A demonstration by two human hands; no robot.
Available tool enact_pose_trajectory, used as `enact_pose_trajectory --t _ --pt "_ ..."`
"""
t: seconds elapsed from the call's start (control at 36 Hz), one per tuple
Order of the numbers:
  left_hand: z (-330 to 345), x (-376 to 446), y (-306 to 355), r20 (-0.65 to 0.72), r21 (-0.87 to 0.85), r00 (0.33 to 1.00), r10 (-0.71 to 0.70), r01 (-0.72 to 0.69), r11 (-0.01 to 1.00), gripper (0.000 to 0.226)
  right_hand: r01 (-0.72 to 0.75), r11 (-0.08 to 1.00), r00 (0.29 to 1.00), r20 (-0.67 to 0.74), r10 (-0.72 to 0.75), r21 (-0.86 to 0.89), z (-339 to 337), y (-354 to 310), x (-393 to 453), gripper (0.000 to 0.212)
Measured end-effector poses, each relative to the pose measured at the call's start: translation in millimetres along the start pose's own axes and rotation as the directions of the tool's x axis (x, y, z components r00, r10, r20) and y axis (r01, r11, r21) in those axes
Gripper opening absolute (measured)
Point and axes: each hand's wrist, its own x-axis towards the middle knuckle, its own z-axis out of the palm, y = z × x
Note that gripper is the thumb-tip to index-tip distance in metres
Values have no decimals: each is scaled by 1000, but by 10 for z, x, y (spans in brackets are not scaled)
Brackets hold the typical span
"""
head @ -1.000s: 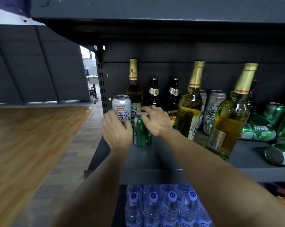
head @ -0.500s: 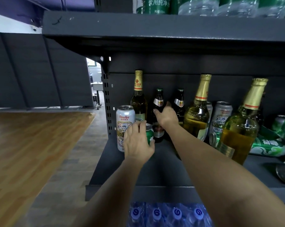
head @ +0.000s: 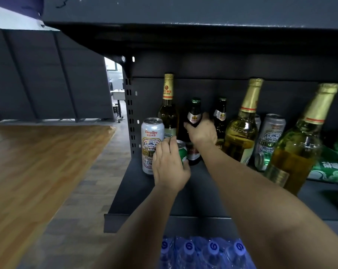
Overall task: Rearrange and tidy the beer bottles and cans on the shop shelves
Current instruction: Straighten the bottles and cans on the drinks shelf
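While the left hand [head: 169, 164] curls around a small green beer can [head: 182, 152] standing on the dark metal shelf [head: 193, 193], the right hand [head: 202, 131] grips the shoulder of a dark brown beer bottle [head: 193, 117] just behind it. A tall white Chong Qing can [head: 151, 144] stands touching the left hand's fingers. Behind it is a gold-foiled bottle [head: 168, 107]; to the right stand two tilted amber bottles [head: 242, 131], another white can [head: 269, 136] and fallen green cans [head: 327, 169]. Packed water bottles [head: 203, 251] sit below.
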Motion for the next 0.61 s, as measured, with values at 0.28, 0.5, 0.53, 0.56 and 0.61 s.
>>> enact_pose_trajectory --t 0.28,0.5,0.53,0.56,0.61 --pt "-53 -40 66 37 -28 995 -96 97 995 73 86 995 996 -2 -87 -40 -209 39 -440 50" --pt "-165 -23 93 107 78 989 -98 90 993 77 164 980 981 -82 -174 -113 -360 143 -730 42" --pt "-179 -28 95 116 77 989 -94 85 993 78 178 977 978 -87 -189 -120 -372 151 -767 42" --pt "-188 -37 99 119 73 989 -88 79 994 78 187 975 976 -90 -199 -122 -386 159 -800 42" --pt "-201 -63 116 110 58 991 -72 66 996 77 200 973 973 -92 -211 -115 -409 169 -867 43"
